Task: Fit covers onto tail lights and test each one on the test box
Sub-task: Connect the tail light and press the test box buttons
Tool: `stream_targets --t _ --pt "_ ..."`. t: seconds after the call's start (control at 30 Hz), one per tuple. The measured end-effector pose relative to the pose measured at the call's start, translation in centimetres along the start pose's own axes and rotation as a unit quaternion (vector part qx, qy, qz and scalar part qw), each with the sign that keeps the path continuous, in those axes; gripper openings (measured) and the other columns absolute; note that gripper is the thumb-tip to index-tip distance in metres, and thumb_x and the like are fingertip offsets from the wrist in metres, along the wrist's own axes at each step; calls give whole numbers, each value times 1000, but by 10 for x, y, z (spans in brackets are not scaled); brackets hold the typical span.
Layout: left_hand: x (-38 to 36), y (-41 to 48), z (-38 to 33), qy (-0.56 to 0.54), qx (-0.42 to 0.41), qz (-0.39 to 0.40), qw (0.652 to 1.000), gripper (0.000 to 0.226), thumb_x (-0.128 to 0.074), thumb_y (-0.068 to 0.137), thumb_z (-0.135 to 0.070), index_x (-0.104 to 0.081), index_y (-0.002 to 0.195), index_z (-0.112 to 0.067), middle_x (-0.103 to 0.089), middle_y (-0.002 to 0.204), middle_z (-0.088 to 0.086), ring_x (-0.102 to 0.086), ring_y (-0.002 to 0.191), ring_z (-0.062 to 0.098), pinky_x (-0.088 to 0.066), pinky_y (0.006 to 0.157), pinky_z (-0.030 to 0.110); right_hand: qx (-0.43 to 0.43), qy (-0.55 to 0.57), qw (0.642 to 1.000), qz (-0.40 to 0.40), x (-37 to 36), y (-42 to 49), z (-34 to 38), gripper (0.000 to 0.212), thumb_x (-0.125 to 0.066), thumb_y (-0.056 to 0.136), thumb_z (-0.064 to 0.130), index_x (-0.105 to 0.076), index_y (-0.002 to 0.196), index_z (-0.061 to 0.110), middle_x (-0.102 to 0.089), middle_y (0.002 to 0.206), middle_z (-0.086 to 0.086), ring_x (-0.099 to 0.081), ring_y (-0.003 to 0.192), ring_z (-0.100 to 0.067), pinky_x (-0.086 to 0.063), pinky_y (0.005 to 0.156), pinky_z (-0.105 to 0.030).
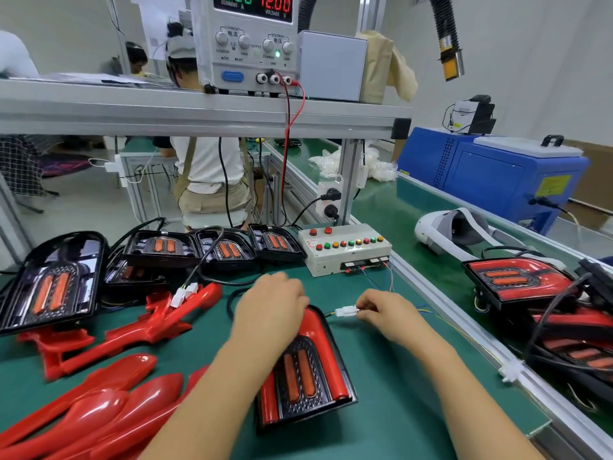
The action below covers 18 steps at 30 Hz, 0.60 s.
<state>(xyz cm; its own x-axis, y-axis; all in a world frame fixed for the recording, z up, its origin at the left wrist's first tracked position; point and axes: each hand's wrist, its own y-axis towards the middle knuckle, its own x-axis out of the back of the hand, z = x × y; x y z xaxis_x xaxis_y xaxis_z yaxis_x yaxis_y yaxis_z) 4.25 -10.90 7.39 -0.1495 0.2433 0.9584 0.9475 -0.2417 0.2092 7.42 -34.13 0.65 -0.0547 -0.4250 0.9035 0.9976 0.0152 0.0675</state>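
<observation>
While L hand [270,308] grips the top of the red-covered tail light [305,376], R hand [386,310] pinches a white plug [346,311] just beside it, w/ test box [345,257] behind.

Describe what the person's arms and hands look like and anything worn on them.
The left hand and right hand are bare: no gloves, rings, watch or wristbands visible. Both arms are uncovered to the frame's edge, with no sleeves in view.
</observation>
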Motion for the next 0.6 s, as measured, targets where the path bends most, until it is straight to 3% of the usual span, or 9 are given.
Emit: stream_targets --t 0.13,0.23,0.3,0.4,0.5,0.6 --pt "-23 47 -32 57 -93 129 986 43 -50 93 -42 -51 134 -27 -54 130 4 -36 126 25 -37 101 38 29 38 998 -37 -1 -4 2 7 -65 88 30 -66 94 28 -66 90 11 -54 91 -11 -37 72 -25" --pt "-38 61 -40 63 -114 197 972 50 -59 88 -45 -50 134 -30 -58 128 2 -40 126 25 -34 99 37 40 80 995 -52 -1 -5 2 9 -64 89 25 -68 98 27 -66 90 14 -52 94 -10 -38 75 -24" --pt "-43 66 -42 61 -124 185 973 42 -63 86 -43 -58 125 -28 -63 119 1 -48 118 24 -36 93 35 53 67 996 -39 -2 -4 2 14 -61 91 23 -69 103 25 -63 88 14 -51 95 -13 -39 78 -26" --pt "-47 67 -41 78 -141 152 975 33 -62 86 -45 -65 114 -27 -67 110 0 -53 109 23 -35 86 33 70 -6 997 -25 -3 -4 2 19 -58 94 28 -70 107 27 -63 87 5 -51 93 -19 -32 71 -27" --pt "-52 66 -41 77 -141 138 977 31 -61 88 -43 -66 113 -26 -66 110 0 -52 110 22 -30 80 32 62 -22 997 -35 -3 -4 -1 24 -57 95 34 -70 114 28 -69 100 0 -52 102 -20 -37 79 -28" --pt "-55 66 -41 83 -136 138 977 28 -59 90 -41 -66 114 -29 -65 111 -1 -51 110 22 -27 79 32 61 -5 997 -37 -4 -5 -3 23 -57 95 33 -72 113 28 -69 96 -1 -51 99 -20 -36 79 -28"
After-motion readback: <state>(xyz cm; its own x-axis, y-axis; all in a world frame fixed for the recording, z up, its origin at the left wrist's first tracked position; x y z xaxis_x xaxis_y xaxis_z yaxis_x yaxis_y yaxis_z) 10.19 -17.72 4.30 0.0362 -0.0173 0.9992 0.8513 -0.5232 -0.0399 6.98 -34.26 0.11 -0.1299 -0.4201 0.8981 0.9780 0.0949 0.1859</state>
